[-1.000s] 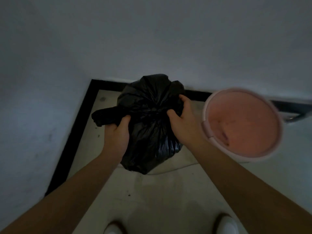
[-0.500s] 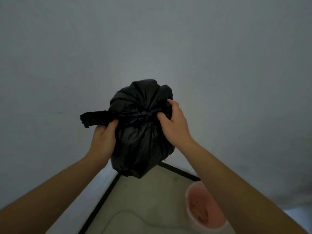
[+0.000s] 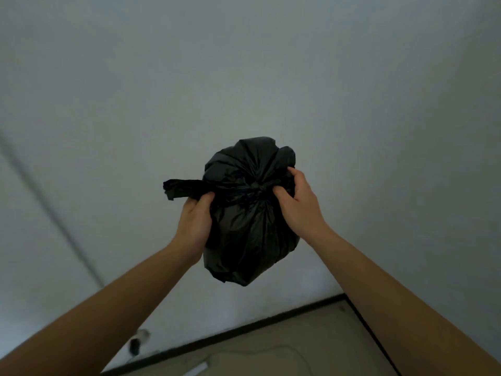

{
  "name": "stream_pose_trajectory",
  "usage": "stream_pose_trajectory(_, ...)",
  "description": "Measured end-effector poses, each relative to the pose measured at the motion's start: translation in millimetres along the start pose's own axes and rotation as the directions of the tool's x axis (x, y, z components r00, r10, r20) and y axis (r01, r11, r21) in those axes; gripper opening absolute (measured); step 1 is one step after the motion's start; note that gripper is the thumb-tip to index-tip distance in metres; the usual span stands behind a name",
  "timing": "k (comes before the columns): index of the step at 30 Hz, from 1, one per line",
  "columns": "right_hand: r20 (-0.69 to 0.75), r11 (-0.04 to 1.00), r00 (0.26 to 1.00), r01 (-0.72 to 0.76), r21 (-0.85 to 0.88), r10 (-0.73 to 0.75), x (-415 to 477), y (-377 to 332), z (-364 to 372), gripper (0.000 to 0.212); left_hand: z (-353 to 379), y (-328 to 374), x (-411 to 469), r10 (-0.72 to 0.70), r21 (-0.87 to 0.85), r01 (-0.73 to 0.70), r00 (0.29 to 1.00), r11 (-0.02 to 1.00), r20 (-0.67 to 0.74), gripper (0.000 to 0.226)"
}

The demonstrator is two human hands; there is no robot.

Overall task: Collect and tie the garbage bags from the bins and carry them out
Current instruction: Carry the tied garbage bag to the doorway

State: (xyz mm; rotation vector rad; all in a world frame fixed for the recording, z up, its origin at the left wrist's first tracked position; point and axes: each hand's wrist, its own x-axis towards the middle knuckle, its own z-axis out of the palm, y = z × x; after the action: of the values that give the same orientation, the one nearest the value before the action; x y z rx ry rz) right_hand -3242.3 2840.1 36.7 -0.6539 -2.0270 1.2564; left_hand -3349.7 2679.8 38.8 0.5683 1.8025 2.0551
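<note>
- A black garbage bag (image 3: 249, 234) hangs in mid-air before a pale wall (image 3: 244, 77), held between two bare hands and clear of the floor (image 3: 311, 346) below it.
- The left hand (image 3: 193, 223), at the bag's left side, closes its grip round a twisted tail of plastic (image 3: 181, 188) that juts leftward from the bag's gathered neck.
- The right hand (image 3: 301, 204), at the bag's upper right side, grips the bunched plastic at the neck, its thumb pressed in beside the gather (image 3: 257, 189).
- The gather sits between the two grips. The bag's bulk swells below the hands and a smaller puff of plastic rises above them.
- The right hand's fingertips curl out of sight behind the bag, and most of the left hand's fingers are tucked under the tail.
- The dark, creased folds do not show whether the neck is fully knotted or only twisted. The bag's contents are hidden.
- Below the bag, a dark skirting strip (image 3: 244, 328) lines the foot of the wall, and a pale cable (image 3: 271, 348) loops across the floor, cut off by the bottom edge.
- Down and to the left of the bag, a small dark fitting (image 3: 134, 346) shows low on the wall, too blurred to identify.
- Both forearms rise toward the bag from the lower corners, cut off at the edges.
</note>
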Motion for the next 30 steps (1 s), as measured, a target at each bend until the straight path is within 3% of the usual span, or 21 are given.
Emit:
stream_pose_trajectory(4,0.190,0.996,0.979,0.068,0.060,-0.078,-30.9,-79.8,170.1,0.050,-186.7,28.5,-32.6,0.056,0.006,-0.056,0.980,0.998,-0.192,0.015)
stream_pose_trajectory(7,0.361,0.984,0.920,0.110,0.142,-0.155,-80.0,-145.5,320.5,0.048,-338.0,48.3,-76.6,0.088,0.028,-0.084,0.933,0.996,-0.348,0.017)
stream_pose_trajectory(13,0.650,0.946,0.694,0.159,0.282,-0.310,-204.2,-272.2,562.7,0.051,-587.6,79.8,-190.1,0.074,0.042,-0.062,0.722,0.997,-0.688,0.016)
stream_pose_trajectory(17,0.759,0.923,0.528,0.169,0.346,-0.381,-278.3,-335.4,674.6,0.051,-695.6,95.0,-251.5,0.120,0.070,-0.111,0.549,0.991,-0.827,0.015)
stream_pose_trajectory(23,0.846,0.900,0.310,0.127,0.416,-0.434,-364.0,-388.1,816.1,0.049,-824.9,89.7,-307.0,0.080,0.048,-0.107,0.318,0.993,-0.945,0.021)
stream_pose_trajectory(30,0.839,0.854,0.165,0.062,0.516,-0.519,-405.9,-449.1,979.6,0.047,-974.3,113.0,-302.3,0.081,0.074,-0.063,0.121,0.995,-0.989,0.025)
